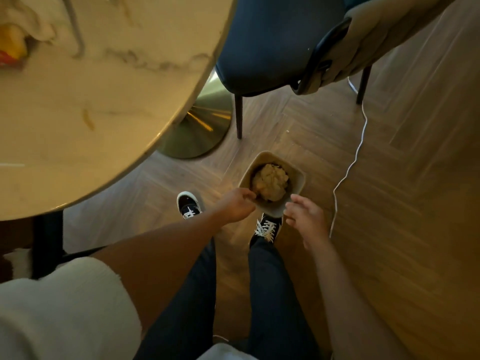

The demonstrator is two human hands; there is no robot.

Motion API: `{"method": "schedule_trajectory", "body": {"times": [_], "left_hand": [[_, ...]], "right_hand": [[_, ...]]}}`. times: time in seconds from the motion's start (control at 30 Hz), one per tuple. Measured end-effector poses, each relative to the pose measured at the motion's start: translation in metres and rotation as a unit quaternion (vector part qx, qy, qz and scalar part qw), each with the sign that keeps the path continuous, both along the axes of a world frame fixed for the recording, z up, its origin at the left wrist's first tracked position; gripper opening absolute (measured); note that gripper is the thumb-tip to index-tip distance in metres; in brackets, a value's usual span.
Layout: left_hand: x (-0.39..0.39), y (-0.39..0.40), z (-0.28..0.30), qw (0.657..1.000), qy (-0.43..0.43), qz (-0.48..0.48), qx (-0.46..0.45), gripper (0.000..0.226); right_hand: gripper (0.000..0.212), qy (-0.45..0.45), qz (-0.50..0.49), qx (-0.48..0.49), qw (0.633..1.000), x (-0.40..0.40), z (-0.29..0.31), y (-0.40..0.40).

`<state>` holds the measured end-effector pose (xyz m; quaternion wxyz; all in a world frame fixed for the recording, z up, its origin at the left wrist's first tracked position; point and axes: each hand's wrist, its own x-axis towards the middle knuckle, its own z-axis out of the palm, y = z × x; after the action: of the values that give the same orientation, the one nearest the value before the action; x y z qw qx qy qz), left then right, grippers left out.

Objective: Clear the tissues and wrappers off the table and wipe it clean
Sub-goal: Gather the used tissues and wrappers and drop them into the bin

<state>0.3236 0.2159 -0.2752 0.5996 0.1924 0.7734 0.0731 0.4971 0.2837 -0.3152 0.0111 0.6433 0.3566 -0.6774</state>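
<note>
A small beige bin (pixel 298 178) stands on the wooden floor by my feet, filled with crumpled tissues (pixel 270 181). My left hand (pixel 235 205) is at the bin's near-left rim, its fingers curled over the edge. My right hand (pixel 306 216) hovers just off the near-right corner with fingers spread, holding nothing. The round marble table (pixel 91 100) fills the upper left. At its far left edge lie a white crumpled tissue or cloth (pixel 28 24) and a yellow and red wrapper (pixel 10 48), both blurred.
The table's brass pedestal base (pixel 200 131) is left of the bin. A dark blue chair (pixel 270 42) with a beige coat (pixel 376 35) over its back stands behind. A white cable (pixel 348 172) runs along the floor on the right. My shoes (pixel 267 227) are below the bin.
</note>
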Motion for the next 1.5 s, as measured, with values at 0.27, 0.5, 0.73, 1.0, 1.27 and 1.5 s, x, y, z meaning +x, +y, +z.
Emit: {"method": "schedule_trajectory", "body": {"times": [0.27,0.5,0.73,1.0,1.27,1.5], "left_hand": [[-0.026,-0.049,0.091,0.996,0.010,0.072,0.059,0.028],[-0.039,-0.099,0.163,0.978,0.047,0.128,0.161,0.026],[-0.079,-0.158,0.209,0.950,0.116,0.201,0.210,0.024],[-0.171,-0.227,0.229,0.906,0.171,0.291,0.255,0.025],[-0.276,-0.249,0.242,0.887,0.205,0.305,0.280,0.023],[-0.321,-0.261,0.244,0.869,0.208,0.332,0.303,0.022]], "right_hand": [[0.031,0.037,0.091,0.056,0.994,-0.031,0.087,0.011],[0.025,0.039,0.219,0.138,0.965,-0.072,0.175,-0.001],[0.027,0.096,0.343,0.215,0.909,-0.148,0.259,-0.028],[0.027,0.139,0.435,0.284,0.843,-0.268,0.277,-0.066],[0.041,0.134,0.513,0.347,0.774,-0.397,0.269,-0.124],[0.052,0.051,0.613,0.445,0.652,-0.469,0.250,-0.153]]}}
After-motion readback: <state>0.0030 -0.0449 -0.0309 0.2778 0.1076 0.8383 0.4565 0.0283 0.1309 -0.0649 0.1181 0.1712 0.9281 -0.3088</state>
